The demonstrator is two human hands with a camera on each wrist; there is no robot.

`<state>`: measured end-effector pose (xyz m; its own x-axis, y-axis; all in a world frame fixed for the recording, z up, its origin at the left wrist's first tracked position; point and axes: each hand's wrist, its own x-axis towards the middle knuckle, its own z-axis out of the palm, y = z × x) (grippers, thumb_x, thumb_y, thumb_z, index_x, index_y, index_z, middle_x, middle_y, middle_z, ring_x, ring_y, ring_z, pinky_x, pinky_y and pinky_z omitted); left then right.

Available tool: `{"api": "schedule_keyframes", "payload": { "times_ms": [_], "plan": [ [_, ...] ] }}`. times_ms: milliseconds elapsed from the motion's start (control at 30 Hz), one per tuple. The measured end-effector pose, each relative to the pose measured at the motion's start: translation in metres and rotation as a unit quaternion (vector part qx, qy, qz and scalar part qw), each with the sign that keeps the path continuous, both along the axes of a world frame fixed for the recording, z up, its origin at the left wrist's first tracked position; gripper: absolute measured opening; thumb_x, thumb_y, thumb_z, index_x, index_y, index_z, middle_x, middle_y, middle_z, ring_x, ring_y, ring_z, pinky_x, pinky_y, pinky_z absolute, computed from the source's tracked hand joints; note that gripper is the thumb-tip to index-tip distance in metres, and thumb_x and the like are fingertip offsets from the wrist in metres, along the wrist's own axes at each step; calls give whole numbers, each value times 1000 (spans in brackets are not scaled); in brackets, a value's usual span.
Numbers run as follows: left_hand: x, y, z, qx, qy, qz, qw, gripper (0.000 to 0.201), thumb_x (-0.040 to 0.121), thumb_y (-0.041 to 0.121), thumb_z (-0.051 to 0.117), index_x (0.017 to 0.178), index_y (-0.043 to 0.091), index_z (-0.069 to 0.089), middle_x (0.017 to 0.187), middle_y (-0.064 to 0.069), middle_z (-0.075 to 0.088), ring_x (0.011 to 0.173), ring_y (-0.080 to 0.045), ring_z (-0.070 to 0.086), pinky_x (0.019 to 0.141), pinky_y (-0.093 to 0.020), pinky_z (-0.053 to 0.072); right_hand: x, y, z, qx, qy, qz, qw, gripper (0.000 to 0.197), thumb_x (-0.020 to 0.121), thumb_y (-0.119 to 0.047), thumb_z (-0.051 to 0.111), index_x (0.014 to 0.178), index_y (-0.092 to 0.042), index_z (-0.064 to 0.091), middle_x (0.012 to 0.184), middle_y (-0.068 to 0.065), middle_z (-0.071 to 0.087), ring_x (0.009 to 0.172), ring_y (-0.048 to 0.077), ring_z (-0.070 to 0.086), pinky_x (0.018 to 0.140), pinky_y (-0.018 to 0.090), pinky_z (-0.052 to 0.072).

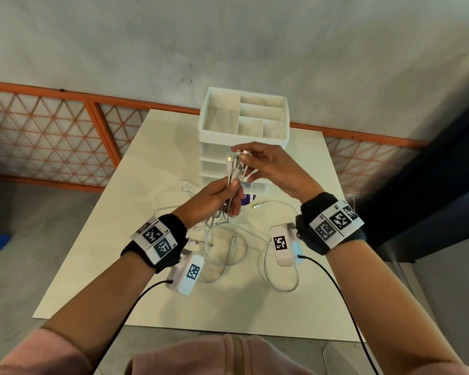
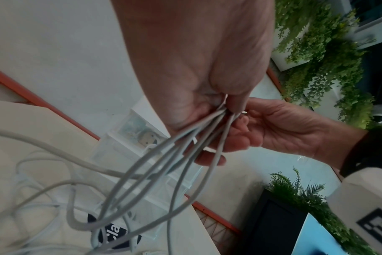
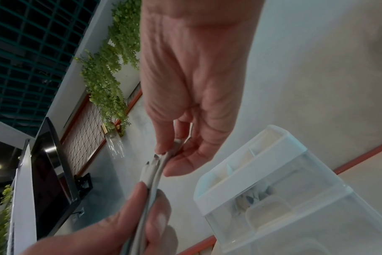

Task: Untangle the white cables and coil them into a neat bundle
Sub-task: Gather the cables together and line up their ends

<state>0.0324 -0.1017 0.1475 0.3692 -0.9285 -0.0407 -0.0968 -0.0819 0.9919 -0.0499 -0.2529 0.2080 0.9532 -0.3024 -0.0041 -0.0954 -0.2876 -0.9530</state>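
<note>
Above table (image 1: 98, 266), both hands gripping cables (image 1: 234, 174)

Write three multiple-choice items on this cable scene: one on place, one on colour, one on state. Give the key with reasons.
1. Where does the white plastic drawer organizer stand?
A. on the table's far side
B. on the floor
C. on the person's lap

2. What colour is the frame of the lattice railing behind the pale table?
A. blue
B. orange
C. black

3. What is the left hand doing?
A. resting flat
B. gripping the white cables
C. opening a drawer

Key: A, it stands beyond the hands; B, orange bars; B, fingers curl round the strands while the right hand pinches their connector ends.
</note>
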Motion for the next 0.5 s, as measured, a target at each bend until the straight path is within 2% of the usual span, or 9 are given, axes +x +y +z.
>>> {"api": "schedule_keyframes", "payload": {
  "times_ms": [100,167,233,300,400,500],
  "plan": [
    [-1,0,2,14,-11,-9,1000,35,103,32,29,98,9,56,70,-3,61,61,-13,56,65,-24,45,0,-2,-1,8,-4,-2,1000,23,94,-16,55,111,-2,63,89,9,64,73,14,61,64,21,56],
    [-2,-1,3,1,-6,22,1000,31,103,34,29,105,20,56,78,-6,62,65,-15,60,68,-26,49,0,-2,-3,15,-12,-13,1000,21,93,-14,56,108,0,63,89,11,64,72,14,63,62,20,55],
    [-2,-3,5,-16,8,55,998,25,102,35,29,106,29,53,82,-7,64,66,-15,64,69,-28,52,2,0,-5,17,-13,-23,1000,22,92,-13,58,107,2,63,88,11,65,72,14,64,62,21,56],
    [-2,-5,8,-23,12,58,998,24,102,34,29,102,28,52,82,-7,65,63,-14,65,66,-27,54,3,2,-6,18,-12,-35,999,23,91,-13,59,108,2,63,86,9,65,71,14,65,62,21,56],
    [-2,-7,9,-12,-8,48,999,25,103,34,27,98,26,50,81,-10,64,58,-15,62,57,-19,48,5,3,-7,23,-12,-43,999,23,90,-12,61,108,2,63,88,12,66,69,14,65,61,19,55],
    [-1,-8,8,-1,-21,41,999,31,102,36,26,96,20,51,70,-5,61,57,-17,58,56,-19,45,5,3,-8,31,-9,-36,999,24,87,-10,64,106,4,64,90,18,65,67,22,63,63,22,56]
  ]
}}
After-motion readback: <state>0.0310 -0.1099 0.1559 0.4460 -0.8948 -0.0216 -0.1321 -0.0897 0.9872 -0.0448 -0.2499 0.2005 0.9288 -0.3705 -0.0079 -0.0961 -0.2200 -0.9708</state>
